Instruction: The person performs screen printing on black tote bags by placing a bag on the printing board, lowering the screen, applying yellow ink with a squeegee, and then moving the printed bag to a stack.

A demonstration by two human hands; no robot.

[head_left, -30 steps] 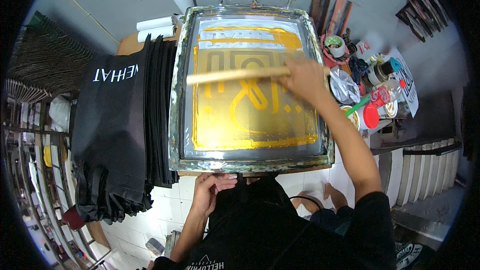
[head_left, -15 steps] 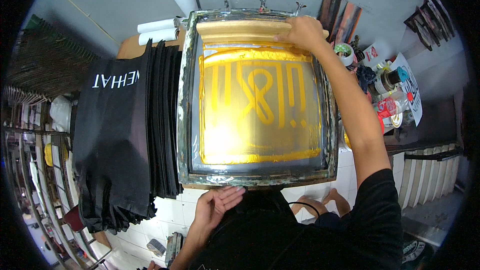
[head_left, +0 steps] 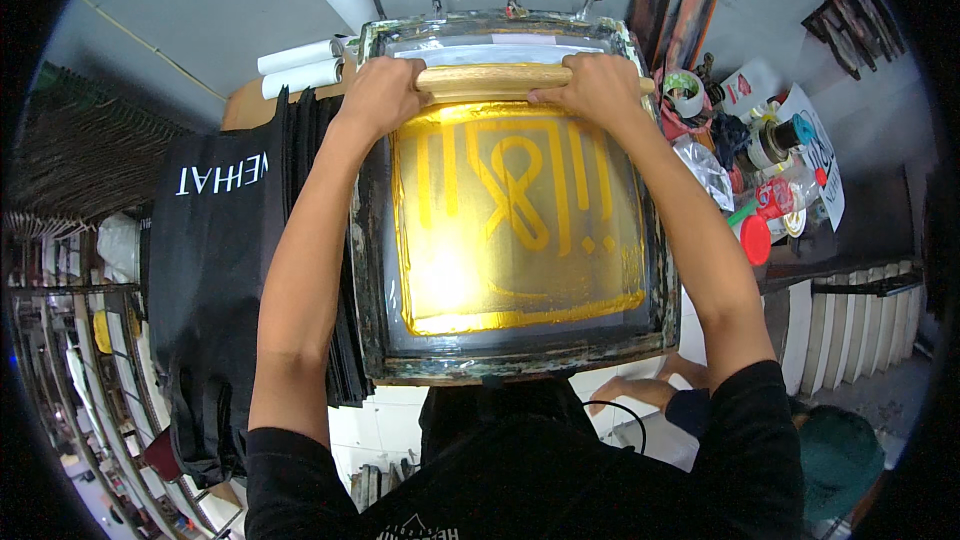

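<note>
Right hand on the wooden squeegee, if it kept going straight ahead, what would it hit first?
Probably the far rail of the screen frame just beyond the right hand, then the grey wall; depth is unclear.

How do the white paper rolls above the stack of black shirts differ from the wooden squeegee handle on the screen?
The white paper rolls lie untouched off the frame; the wooden squeegee handle lies across the screen's far end, gripped by the left hand and right hand. The rolls are white and shorter; the handle is tan and longer. Both are cylindrical and lie flat.
</note>
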